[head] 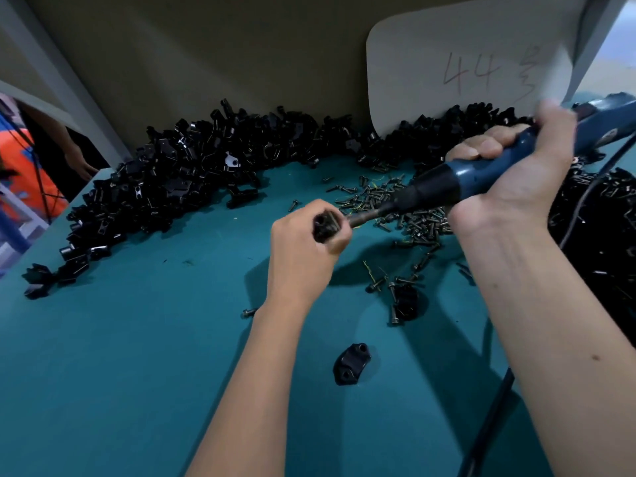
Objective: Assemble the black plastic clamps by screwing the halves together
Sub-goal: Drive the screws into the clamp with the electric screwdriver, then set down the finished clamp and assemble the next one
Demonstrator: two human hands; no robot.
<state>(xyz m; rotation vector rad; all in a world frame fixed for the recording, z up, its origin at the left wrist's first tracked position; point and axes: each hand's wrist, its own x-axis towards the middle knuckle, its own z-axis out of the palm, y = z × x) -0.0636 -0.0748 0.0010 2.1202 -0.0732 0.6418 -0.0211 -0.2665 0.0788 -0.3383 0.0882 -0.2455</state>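
Left hand (303, 242) grips clamp (326, 227), screwdriver (481, 177) touching.

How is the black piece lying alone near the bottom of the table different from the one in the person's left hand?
The lone clamp piece lies untouched on the green table, both screw holes showing; the held clamp is gripped in the left hand, mostly hidden by fingers. The electric screwdriver in the right hand meets only the held one. Both are black plastic.

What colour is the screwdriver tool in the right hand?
The corded electric screwdriver has a blue body with a black front end, seen in the head view.
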